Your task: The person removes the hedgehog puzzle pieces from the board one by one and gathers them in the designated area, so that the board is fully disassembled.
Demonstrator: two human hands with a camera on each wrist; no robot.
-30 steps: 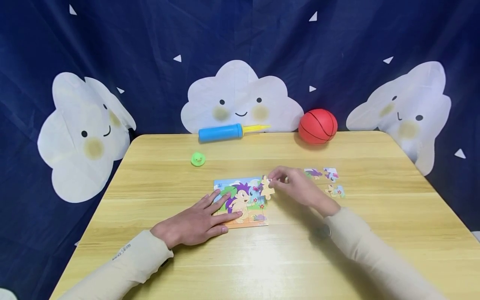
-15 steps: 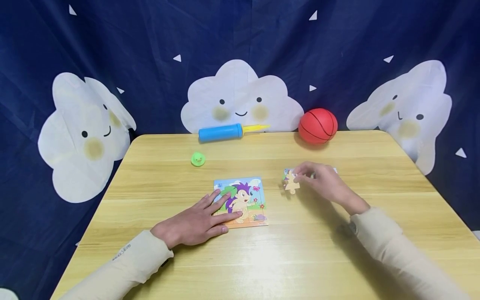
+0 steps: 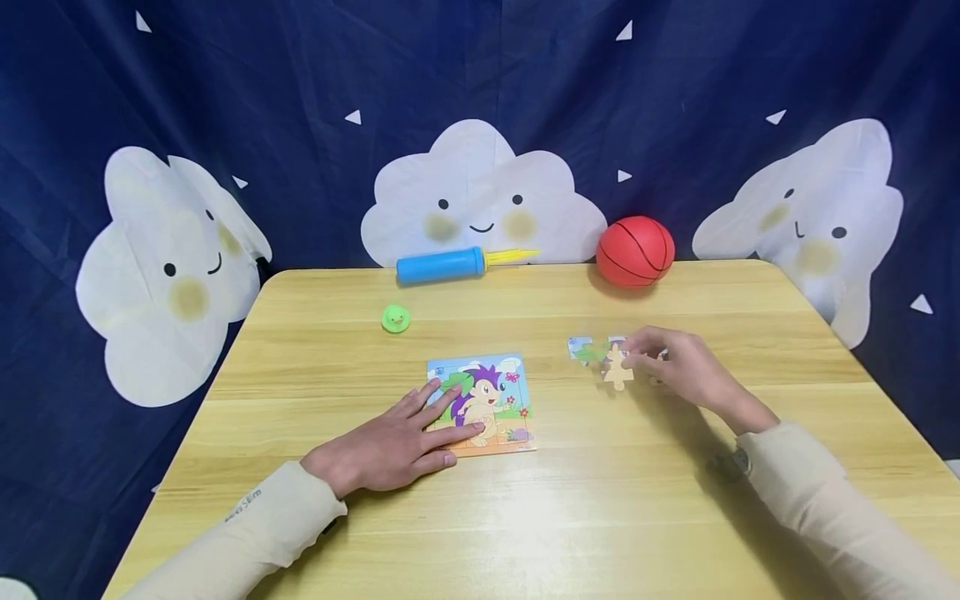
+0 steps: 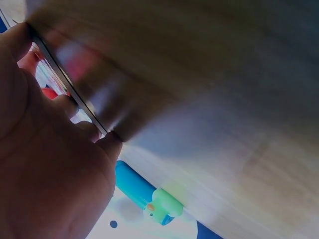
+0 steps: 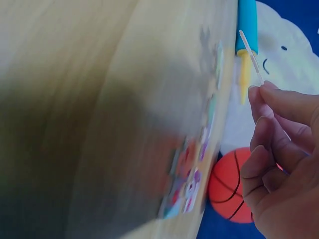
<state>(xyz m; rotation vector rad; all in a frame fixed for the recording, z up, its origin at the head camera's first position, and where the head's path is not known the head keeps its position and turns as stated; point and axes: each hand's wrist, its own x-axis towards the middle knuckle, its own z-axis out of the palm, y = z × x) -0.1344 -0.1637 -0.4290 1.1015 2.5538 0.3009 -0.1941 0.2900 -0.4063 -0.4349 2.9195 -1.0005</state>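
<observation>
My left hand (image 3: pixel 390 442) rests with spread fingers on the lower left of a jigsaw puzzle (image 3: pixel 514 385) picturing a purple-spined hedgehog. Seen from the left wrist, the puzzle's thin edge (image 4: pixel 70 89) lies along the fingertips. Between thumb and fingertip, my right hand (image 3: pixel 678 367) pinches a cream and purple puzzle piece (image 3: pixel 618 370), which appears edge-on as a thin piece (image 5: pixel 250 55) in the right wrist view. That hand hovers over several loose puzzle pieces, among them a blue and green leaf piece (image 3: pixel 580 347); it partly hides the others.
Toward the table's (image 3: pixel 480 525) back edge lie a blue hand pump (image 3: pixel 441 267) with a yellow nozzle and a red ball (image 3: pixel 636 252) marked like a basketball. A small green toy duck (image 3: pixel 396 318) stands behind the puzzle. A dark blue curtain (image 3: pixel 300 75) with clouds hangs behind.
My right hand has moved right, from the puzzle's upper right edge to above the loose pieces, carrying the pinched puzzle piece along. The left hand stays put on the puzzle.
</observation>
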